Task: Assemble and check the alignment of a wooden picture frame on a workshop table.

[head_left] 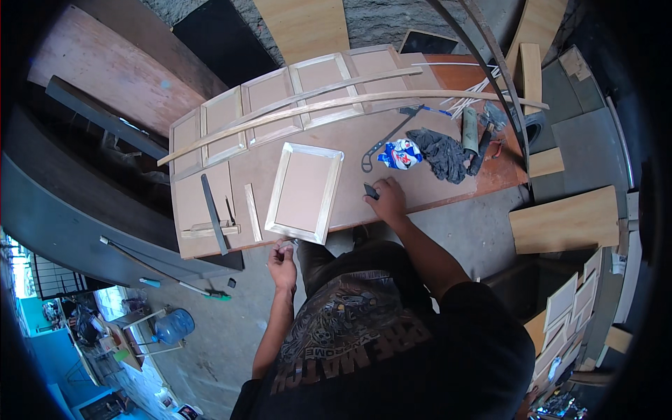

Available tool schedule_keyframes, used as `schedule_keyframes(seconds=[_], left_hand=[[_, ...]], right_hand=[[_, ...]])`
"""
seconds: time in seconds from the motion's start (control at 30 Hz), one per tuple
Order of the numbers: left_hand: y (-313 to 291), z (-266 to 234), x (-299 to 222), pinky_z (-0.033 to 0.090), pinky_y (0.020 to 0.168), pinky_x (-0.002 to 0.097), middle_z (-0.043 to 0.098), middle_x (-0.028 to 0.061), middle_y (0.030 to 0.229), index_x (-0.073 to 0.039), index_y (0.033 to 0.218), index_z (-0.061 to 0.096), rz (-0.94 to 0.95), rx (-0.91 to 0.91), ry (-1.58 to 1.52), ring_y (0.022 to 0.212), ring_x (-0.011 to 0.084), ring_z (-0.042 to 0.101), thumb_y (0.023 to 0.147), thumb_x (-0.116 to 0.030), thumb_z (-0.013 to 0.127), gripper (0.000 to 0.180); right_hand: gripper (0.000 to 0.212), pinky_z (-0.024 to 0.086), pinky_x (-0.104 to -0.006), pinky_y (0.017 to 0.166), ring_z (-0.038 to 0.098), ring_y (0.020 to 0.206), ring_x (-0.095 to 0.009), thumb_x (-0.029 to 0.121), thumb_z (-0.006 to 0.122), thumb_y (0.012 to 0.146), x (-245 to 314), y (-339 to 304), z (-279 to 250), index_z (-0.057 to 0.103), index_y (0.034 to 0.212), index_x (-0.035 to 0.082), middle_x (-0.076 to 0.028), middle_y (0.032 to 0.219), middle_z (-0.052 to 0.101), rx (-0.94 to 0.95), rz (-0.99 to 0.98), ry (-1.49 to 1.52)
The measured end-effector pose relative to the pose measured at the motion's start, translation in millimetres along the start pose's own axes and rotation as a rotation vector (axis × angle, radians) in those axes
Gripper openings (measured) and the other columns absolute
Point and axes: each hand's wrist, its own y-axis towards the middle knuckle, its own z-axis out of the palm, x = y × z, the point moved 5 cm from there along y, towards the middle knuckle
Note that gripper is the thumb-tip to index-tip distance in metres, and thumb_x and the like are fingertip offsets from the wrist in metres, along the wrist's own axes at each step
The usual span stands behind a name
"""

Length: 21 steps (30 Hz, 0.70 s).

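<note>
A small wooden frame with a flat brown panel (pixel 305 185) lies on the workbench (pixel 353 147), its lower corner at the front edge. My right hand (pixel 388 201) is closed on a small dark flat block (pixel 371 190), to the right of the frame and just over the bench. Below the frame's lower left corner, off the bench edge, my left hand (pixel 281 264) has its fingers pinched together. Whatever they may hold is too small to make out. Left of the frame lie a short wood strip (pixel 253 212) and a long dark straight bar (pixel 214 213).
Two long wood strips (pixel 308 107) cross a row of framed panels (pixel 269 108) at the back. A hacksaw-like tool (pixel 392 136), a blue-and-white bag (pixel 400 154), a dark cloth (pixel 439 154) and a cylinder (pixel 470 129) crowd the right side. A curved metal band (pixel 500 77) arches over that end.
</note>
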Motion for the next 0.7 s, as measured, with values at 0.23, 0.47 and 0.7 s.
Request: schedule_keyframes(seconds=[0.23, 0.47, 0.7], left_hand=[[-3, 3, 17, 0.047, 0.089, 0.0269, 0.066, 0.0051, 0.102, 0.006, 0.14, 0.049, -0.056, -0.01, 0.105, 0.097, 0.0125, 0.06, 0.095, -0.01, 0.068, 0.051], [20, 7, 62, 0.047, 0.077, 0.0271, 0.063, 0.0044, 0.099, 0.001, 0.128, 0.056, -0.428, -0.062, 0.034, 0.087, 0.0134, 0.057, 0.092, -0.024, 0.073, 0.047], [34, 30, 77, 0.049, 0.069, 0.0268, 0.064, 0.0005, 0.095, -0.008, 0.116, 0.062, -0.621, 0.091, -0.086, 0.085, 0.012, 0.059, 0.095, -0.031, 0.07, 0.033]], right_hand=[[0.034, 0.052, -0.0378, 0.077, 0.065, 0.082, -0.027, 0.013, 0.086, 0.073, -16, -6, 27, 0.063, 0.096, 0.006, -0.01, 0.087, 0.065, 0.126, 0.102, 0.258], [0.036, 0.052, -0.0309, 0.075, 0.063, 0.079, -0.014, 0.018, 0.085, 0.079, -9, -7, 34, 0.066, 0.105, 0.004, -0.006, 0.087, 0.068, 0.073, 0.096, 0.473], [0.031, 0.049, -0.0281, 0.073, 0.062, 0.082, -0.01, 0.014, 0.08, 0.086, -18, -13, 43, 0.068, 0.113, 0.006, -0.001, 0.096, 0.071, 0.224, 0.491, 0.845]])
